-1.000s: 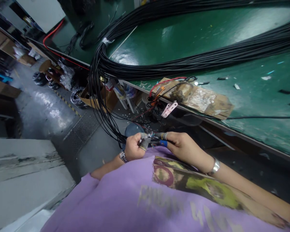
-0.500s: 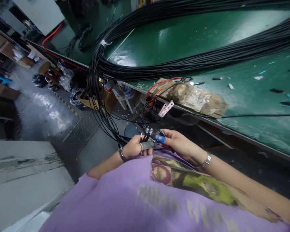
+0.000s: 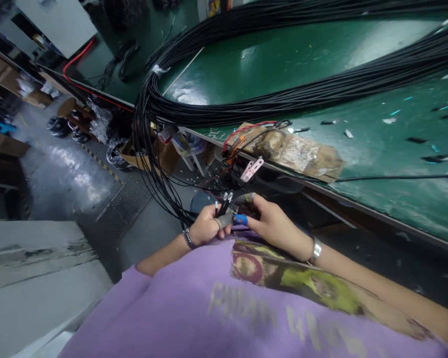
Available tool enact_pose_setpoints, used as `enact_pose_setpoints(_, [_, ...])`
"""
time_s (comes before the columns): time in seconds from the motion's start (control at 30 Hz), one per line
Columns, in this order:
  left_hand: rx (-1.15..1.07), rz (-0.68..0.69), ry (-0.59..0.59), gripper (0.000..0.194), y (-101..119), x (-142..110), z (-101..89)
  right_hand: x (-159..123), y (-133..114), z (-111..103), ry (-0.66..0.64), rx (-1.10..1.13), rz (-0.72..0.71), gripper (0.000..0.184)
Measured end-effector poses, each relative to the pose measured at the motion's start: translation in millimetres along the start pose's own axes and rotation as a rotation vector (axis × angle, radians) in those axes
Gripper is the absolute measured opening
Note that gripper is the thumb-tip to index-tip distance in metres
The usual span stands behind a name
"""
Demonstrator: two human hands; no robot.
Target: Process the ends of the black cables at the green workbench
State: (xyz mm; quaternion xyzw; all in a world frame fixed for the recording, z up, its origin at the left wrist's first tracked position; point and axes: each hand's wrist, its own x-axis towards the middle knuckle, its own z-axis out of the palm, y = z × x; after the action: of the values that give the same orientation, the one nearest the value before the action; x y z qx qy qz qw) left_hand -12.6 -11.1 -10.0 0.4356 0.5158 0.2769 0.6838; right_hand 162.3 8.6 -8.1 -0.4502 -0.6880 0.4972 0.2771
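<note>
My left hand [image 3: 206, 224] is closed around several black cables, and their short ends with white tips [image 3: 227, 197] stick up past its taped thumb. My right hand [image 3: 278, 223] is right beside it, with blue tape [image 3: 241, 219] round the thumb and grey tape round the index finger. The right thumb tip meets the left thumb at some fine bare wires, while the index finger arches above. What lies between the right fingers is too small and dark to make out. From my left hand, the loose black cables [image 3: 159, 174] run up to the table edge.
A thick bundle of black cable [image 3: 246, 113] loops over the green table [image 3: 276, 64]. A taped cardboard piece [image 3: 302, 151] and a pink clip [image 3: 252, 169] sit at the table edge. Cable scraps [image 3: 416, 140] lie to the right. Below stands a cardboard box [image 3: 168, 158].
The hands have shifted from pulling at fine wires to gripping a cluster of white-tipped cable ends in the left. My right thumb and index finger have moved apart since half a second ago.
</note>
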Motion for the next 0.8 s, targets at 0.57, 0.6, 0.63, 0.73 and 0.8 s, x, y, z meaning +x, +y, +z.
enact_pose_setpoints(0.57, [0.232,0.151,0.115,0.030,-5,-2,-0.1,6,-8,-3,-0.031,-0.339,-0.147,0.009])
enact_pose_setpoints(0.6, [0.233,0.152,0.084,0.033,-6,-3,-1.9,8,-7,-3,-0.075,-0.146,-0.065,0.013])
enact_pose_setpoints(0.63, [0.214,0.144,0.051,0.036,-7,-3,-3.8,9,-4,-2,-0.123,0.078,0.020,0.018])
enact_pose_setpoints(0.73, [0.096,0.106,-0.038,0.049,-10,-2,-9.2,8,3,4,-0.229,0.727,0.246,0.034])
enact_pose_setpoints(0.8, [0.021,0.097,-0.075,0.055,-12,0,-11.2,6,5,7,-0.282,0.954,0.310,0.040])
